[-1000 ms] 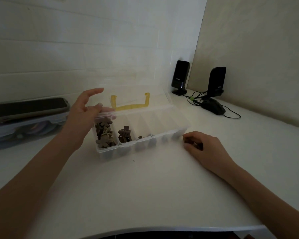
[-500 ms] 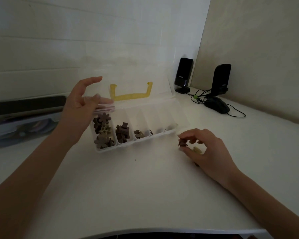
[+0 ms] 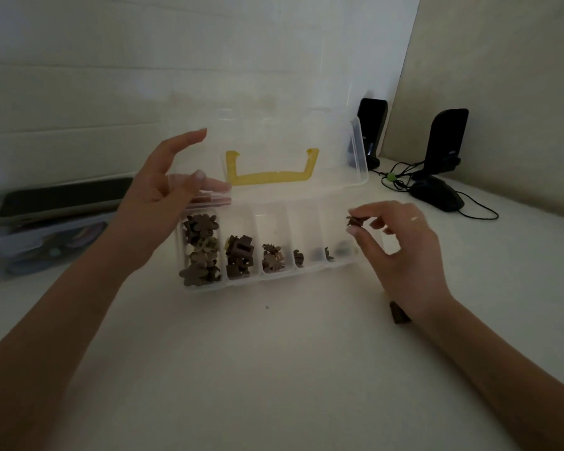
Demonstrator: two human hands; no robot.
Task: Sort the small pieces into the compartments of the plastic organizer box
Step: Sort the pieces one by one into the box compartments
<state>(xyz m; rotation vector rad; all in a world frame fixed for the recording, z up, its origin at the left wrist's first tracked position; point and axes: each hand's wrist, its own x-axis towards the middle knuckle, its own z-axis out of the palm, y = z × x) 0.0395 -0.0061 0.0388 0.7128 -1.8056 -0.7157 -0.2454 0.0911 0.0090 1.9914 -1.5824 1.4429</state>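
Observation:
A clear plastic organizer box stands open on the white table, its lid with a yellow handle raised behind. Several compartments hold small brown pieces: flower shapes at far left, blocky ones beside them, fewer toward the right. My left hand rests at the box's back left corner, thumb on the rim, fingers spread. Over the rightmost compartment my right hand pinches a small brown piece between thumb and forefinger. Another brown piece lies on the table under that wrist.
Two black speakers and a black mouse with cables sit at the back right by the wall. A dark phone lies on a clear container at the left. A tiny speck lies before the box.
My right hand has lifted from the table with a brown piece and moved left over the box's right end. The view has come closer; the left hand stays at the box's corner.

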